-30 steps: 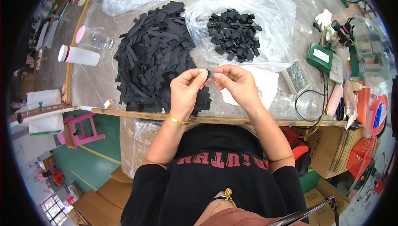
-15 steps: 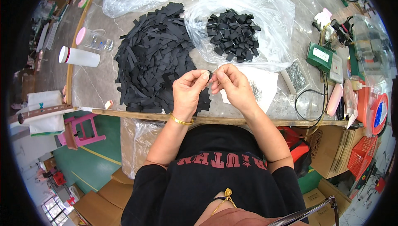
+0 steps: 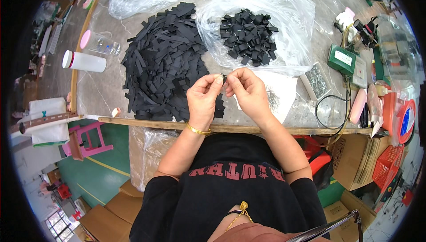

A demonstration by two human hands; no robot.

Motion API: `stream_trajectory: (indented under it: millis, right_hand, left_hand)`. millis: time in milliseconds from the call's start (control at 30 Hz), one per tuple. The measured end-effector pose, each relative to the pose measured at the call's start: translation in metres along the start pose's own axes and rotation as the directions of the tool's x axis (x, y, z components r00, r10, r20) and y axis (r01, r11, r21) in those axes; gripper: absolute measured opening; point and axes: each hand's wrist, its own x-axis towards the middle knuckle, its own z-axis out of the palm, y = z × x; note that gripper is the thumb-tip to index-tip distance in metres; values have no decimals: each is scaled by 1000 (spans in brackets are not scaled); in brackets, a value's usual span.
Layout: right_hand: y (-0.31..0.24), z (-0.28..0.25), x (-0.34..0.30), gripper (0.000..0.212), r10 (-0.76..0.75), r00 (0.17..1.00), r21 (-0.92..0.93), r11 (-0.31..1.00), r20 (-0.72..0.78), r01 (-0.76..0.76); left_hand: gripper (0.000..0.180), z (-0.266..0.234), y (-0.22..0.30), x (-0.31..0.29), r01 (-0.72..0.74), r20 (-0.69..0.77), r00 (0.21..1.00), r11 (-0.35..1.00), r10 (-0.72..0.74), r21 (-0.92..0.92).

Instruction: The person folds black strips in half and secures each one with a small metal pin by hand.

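My left hand pinches a small black fabric strip between thumb and forefinger. The fingers of my right hand are closed in a pinch at the strip's right side; what they grip is too small and too hidden to tell. A large heap of flat black strips lies to the left of my hands. Beyond them, a smaller pile of folded black loops, with bits of metal showing, rests on a clear plastic sheet. Small metal pieces lie on white paper beside my right hand.
An open box of metal pieces stands right of the paper. Farther right are a green box and looping black cables. A white bottle and a clear pink-lidded bottle lie at left. The table's wooden edge runs beneath my forearms.
My hands have come slightly closer together, and the right fingertips now meet the black strip. The piles and the other table items look unchanged.
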Motion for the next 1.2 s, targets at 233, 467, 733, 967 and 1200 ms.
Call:
stream_trajectory:
  millis: [233, 467, 733, 967, 1200]
  right_hand:
    - [-1, -7, 1, 15, 119, 993, 76, 990, 29, -121]
    - [7, -14, -2, 18, 48, 998, 220, 974, 30, -53]
    - [23, -16, -4, 12, -58, 998, 314, 947, -30, 65]
    - [19, -24, -7, 14, -78, 986, 211, 971, -146, 108]
    - [-20, -102, -4, 13, -39, 941, -295, 953, -336, -66]
  left_hand:
    - [15, -2, -2, 4, 102, 108, 991, 981, -85, -165]
    - [13, 2, -2, 2, 232, 149, 969, 930, -197, -286]
    - [12, 10, -3, 0, 278, 259, 945, 910, -201, -306]
    - [13, 21, -9, 6, 291, 158, 953, 923, -258, -251]
    - [36, 68, -17, 102, 86, 279, 952, 984, -128, 157]
